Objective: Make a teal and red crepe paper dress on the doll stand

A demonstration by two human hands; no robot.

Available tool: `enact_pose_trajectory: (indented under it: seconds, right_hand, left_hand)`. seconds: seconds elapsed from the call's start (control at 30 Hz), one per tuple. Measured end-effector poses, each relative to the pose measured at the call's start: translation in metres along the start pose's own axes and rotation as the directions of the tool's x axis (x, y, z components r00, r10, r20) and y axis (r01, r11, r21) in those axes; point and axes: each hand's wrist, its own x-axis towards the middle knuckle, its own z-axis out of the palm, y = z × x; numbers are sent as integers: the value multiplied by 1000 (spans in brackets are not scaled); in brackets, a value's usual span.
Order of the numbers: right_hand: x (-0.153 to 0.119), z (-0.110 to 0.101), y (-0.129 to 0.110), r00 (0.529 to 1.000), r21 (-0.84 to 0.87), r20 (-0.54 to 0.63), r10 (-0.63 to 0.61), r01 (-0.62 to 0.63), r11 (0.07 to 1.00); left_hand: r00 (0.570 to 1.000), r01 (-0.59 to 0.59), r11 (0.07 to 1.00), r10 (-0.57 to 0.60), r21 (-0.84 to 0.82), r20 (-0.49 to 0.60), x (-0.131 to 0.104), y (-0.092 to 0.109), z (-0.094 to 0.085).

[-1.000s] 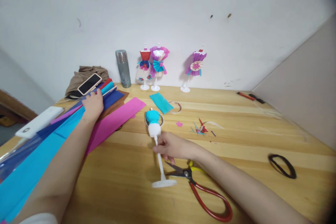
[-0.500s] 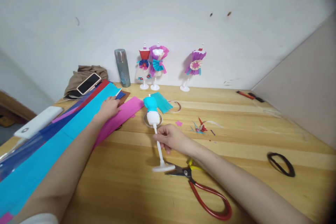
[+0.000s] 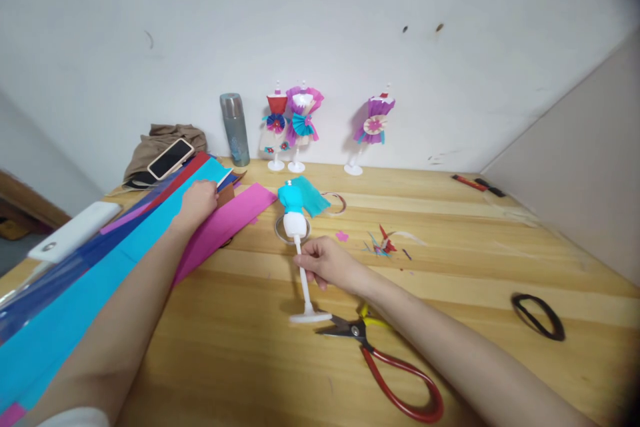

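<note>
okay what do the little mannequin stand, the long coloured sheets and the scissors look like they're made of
Mannequin stand, gripped by the right hand: probably moulded plastic, smooth glossy white.
Coloured sheets under the left hand: likely crepe paper, matte, thin, lying in long folded strips.
Scissors: dark metal blades, red loop handles with a shine, possibly coated.

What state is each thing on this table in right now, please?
Mannequin stand: upright, pole held by right hand.
Blue paper sheet: flat, left hand on it.
Pink paper sheet: flat.
Scissors: closed, lying flat.
Phone: screen dark.
Flask: upright, capped.
Three dressed mannequins: standing.
</note>
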Motion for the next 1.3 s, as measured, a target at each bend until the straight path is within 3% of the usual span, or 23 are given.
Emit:
enact_pose_trajectory:
  seconds: [0.37,0.6,0.77,0.9,1.07,1.3]
  right_hand:
    - [-1,-2,-1,999,-135,27,42,-38,990]
    - [0,-3,2,999,-127,33,44,-39,991]
    - [-1,-4,2,999,-114,35,29,-25,993]
    - [-1,-5,3,999,-84,38,28,-25,996]
    - [1,-5,4,999,-85,27,42,-40,996]
    - [0,-3,1,998,-86,10,61,-60,994]
  left_hand:
    - [972,155,976,-179,-156,-152,7,-30,-31]
    - [905,231,924,-319,-304,-282,4,-39,-44]
    - [982,113,972,-141,-207,-128,2,-21,-32]
    - [998,-33,975,21,-219,-59,-1,4,-18]
    - [964,-224,947,250,-230,90,-8,27,-2]
    - [923,-296,936,331,-189,194,-8,31,7]
